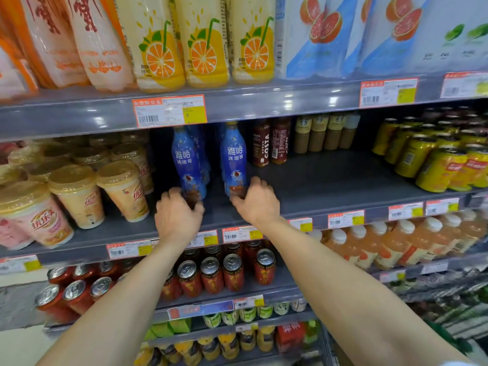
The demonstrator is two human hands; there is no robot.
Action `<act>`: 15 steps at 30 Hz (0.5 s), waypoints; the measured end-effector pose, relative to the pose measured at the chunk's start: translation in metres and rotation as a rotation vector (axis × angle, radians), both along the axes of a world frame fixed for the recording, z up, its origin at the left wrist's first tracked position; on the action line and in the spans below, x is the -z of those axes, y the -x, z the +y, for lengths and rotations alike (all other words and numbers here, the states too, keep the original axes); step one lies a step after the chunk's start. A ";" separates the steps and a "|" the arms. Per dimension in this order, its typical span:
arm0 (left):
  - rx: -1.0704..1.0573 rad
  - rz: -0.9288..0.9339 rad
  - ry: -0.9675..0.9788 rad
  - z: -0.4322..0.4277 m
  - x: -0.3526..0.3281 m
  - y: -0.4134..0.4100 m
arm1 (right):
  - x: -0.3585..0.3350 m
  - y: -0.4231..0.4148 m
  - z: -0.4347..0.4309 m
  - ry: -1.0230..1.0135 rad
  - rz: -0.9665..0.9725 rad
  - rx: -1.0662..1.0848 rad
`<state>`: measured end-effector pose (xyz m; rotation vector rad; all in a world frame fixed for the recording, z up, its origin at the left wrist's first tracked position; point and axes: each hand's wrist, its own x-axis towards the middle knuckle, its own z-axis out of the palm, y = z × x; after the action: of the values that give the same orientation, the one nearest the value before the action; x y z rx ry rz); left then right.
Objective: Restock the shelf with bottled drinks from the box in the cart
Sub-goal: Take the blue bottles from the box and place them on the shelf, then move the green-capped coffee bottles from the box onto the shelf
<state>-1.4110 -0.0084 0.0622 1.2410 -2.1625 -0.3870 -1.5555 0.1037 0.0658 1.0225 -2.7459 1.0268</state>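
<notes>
Bare hands [177, 215] [257, 200] grip glossy, curvy blue bottles [188, 165]

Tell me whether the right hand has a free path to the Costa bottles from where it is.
Probably yes. The right hand grips a blue bottle; the Costa bottles stand just behind and to its right, across bare shelf with nothing between. It would have to release its grip first.
</notes>
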 end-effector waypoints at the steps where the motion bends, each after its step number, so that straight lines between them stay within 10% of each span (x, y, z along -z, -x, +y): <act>1: 0.050 0.016 0.029 0.013 0.002 -0.007 | 0.000 -0.007 0.008 0.000 0.016 -0.006; 15: 0.564 -0.180 -0.119 0.227 0.103 -0.069 | 0.070 -0.089 0.230 -0.057 -0.021 -0.012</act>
<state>-1.3422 0.2186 -0.0403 0.7223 -2.6656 -0.6612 -1.4660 0.3334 -0.0038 1.0422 -2.8047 0.9716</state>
